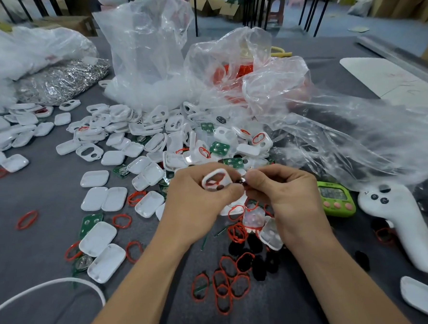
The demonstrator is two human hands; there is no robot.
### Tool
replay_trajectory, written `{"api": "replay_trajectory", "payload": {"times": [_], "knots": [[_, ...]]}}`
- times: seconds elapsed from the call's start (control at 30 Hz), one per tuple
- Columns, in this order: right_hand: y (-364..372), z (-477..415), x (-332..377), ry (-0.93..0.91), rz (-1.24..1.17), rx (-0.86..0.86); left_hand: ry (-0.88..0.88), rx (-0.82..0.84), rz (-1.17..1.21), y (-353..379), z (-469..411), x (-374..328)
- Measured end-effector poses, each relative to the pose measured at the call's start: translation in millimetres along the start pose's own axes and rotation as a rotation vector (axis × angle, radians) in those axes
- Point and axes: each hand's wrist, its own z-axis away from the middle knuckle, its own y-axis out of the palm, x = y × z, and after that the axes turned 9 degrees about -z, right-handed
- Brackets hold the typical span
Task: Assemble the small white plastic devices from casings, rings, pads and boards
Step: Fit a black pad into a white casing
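left hand (197, 200): fingers curled round a white casing (217, 178), red ring (211, 183) in it, above the table (42, 247)
right hand (285, 195): fingers pinch a small dark part (243, 183) just beside the casing

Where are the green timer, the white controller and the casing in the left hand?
green timer (333, 194): head view, its screen.
white controller (413, 234): head view, its handle.
casing (218, 172): head view, its upper rim.

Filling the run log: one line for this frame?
left hand: holds white casing, red ring inside | right hand: pinches small dark part | table: loose rings, boards
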Motion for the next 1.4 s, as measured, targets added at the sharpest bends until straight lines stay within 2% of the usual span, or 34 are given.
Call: {"api": "replay_trajectory", "payload": {"times": [0.1, 0.27, 0.4, 0.5, 0.67, 0.83, 0.97, 1.03, 1.13, 1.27, 1.4], "knots": [[-2.5, -0.9, 1.7, 0.032, 0.023, 0.023, -0.009, -0.002, -0.021, -1.5, 0.5, -0.8], [-9.9, -4.4, 8.3, 0.062, 0.078, 0.122, -0.191, 0.125, 0.23, -0.5, 1.2, -4.9], [-11.3, -2.6, 9.3, 0.075, 0.166, 0.176, -0.231, 0.017, 0.262, 2.0, -1.5, -4.1], [-8.4, -0.7, 6.5, 0.019, 0.282, 0.143, -0.211, -0.027, 0.235, 0.9, -2.4, -1.8], [-1.5, 0.5, 1.6, -0.007, 0.263, 0.087, -0.145, 0.011, 0.113, 1.3, -0.6, 0.5], [-3.6, -4.7, 1.5, -0.012, 0.215, -0.083, -0.192, -0.009, 0.17, 1.4, -0.6, -0.7], [-2.3, -2.2, 2.5, -0.015, 0.169, -0.002, -0.175, -0.03, 0.185, 2.9, 1.4, -1.1], [-0.6, 1.1, 1.5, -0.063, 0.206, 0.074, -0.173, -0.048, 0.105, 5.7, 2.7, -1.3], [2.6, 5.2, 0.7, -0.13, 0.259, 0.156, -0.118, -0.074, -0.145, 7.1, 3.2, 1.2], [7.2, 8.1, -5.2, -0.215, 0.387, 0.128, 0.036, -0.09, -0.33, 11.1, 6.8, 3.6], [9.3, 10.6, -9.1, -0.269, 0.418, 0.093, 0.122, -0.018, -0.338, 16.5, 10.8, 2.7]]}}
